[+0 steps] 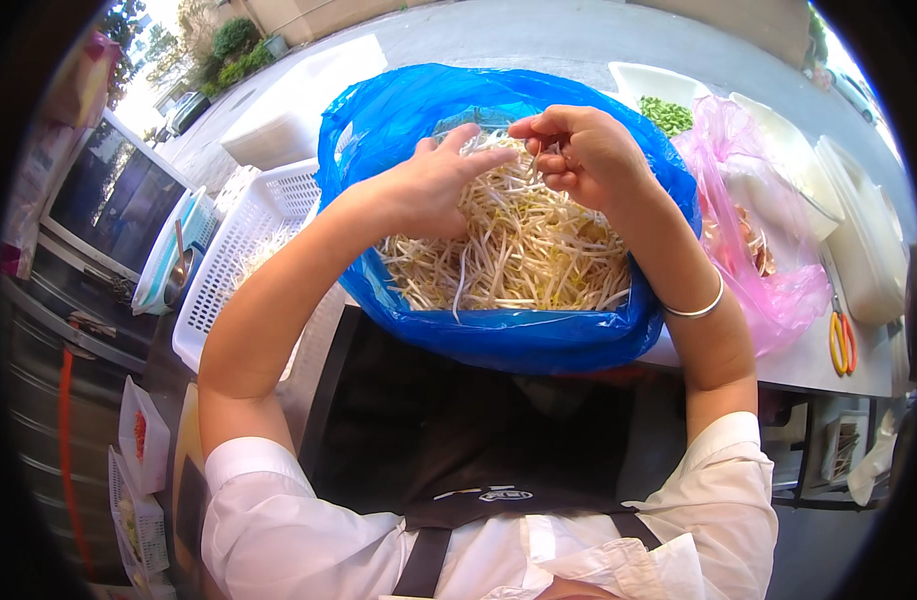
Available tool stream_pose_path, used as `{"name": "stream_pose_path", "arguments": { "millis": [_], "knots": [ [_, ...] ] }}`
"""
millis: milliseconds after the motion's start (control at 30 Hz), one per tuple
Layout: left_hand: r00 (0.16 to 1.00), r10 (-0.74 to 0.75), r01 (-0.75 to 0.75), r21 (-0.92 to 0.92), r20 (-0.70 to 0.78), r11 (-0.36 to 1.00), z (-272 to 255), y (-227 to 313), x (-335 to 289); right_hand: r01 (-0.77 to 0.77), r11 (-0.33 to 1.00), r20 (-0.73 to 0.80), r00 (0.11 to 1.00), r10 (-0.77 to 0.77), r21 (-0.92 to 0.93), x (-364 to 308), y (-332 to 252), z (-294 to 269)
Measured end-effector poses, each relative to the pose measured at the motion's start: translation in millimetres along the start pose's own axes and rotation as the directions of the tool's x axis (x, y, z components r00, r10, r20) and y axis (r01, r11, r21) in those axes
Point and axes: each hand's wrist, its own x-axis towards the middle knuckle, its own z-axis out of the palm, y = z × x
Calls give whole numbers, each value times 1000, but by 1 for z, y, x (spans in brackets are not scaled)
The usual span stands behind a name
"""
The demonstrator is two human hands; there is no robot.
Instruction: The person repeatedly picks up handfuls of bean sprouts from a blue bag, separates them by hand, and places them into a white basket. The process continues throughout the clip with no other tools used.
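To the far left of the blue plastic bag (509, 338) is a pale blue basin (155, 270). Between it and the bag, a white perforated basket (291, 186) holds a scatter of loose pale sprouts (264, 250).

The left hand (427, 190) reaches over the left half of the bag, fingers spread, thumb apart from the forefinger; I cannot tell whether anything lies against the palm.

Below, inside the bag, a large heap of bean sprouts (544, 268) fills the open mouth (white stems, with touches of yellow). The step in hand looks like picking through them; done well, it probably wants small, light lifts, teasing strands loose rather than tugging, since such thin stems may snap. The heap is longest from the bag's left side to its right. Single sprouts tangle and point every way, though one long strand under the left hand points toward the bag's near rim.

Over the bag's far right part, the right hand (584, 155) curls its fingers inward, thumb and forefinger close together; whether they pinch a sprout, I cannot tell. A silvery bangle (701, 304) circles that arm.

Right of the bag, a pink plastic bag (787, 312) sits on the bench (869, 372). Farther right lie orange-and-yellow-handled scissors (841, 345), blades pointing away from the wearer.
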Motion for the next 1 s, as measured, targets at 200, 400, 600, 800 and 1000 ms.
{"name": "stream_pose_path", "arguments": {
  "millis": [200, 400, 600, 800, 1000],
  "knots": [
    [995, -88, 101, -513, 51, 853, -30, -41, 41, 69, 995, -21, 997, -68, 73, 1, -3, -2],
    [994, -78, -41, -920, -77, 390, -42, -52, 61, 192, 970, -194, 968, -161, 150, 0, -6, -2],
    [992, -21, -124, -989, -123, -79, -13, -30, 73, 250, 950, -269, 943, -195, 186, 1, -13, -5],
    [983, -90, -170, -976, -159, -138, 3, -27, 65, 286, 946, -274, 932, -238, 151, 3, -10, -6],
    [989, -76, -131, -991, -129, -22, 4, -25, 55, 313, 950, -129, 942, -310, 2, 3, -7, -5]
  ]
}}
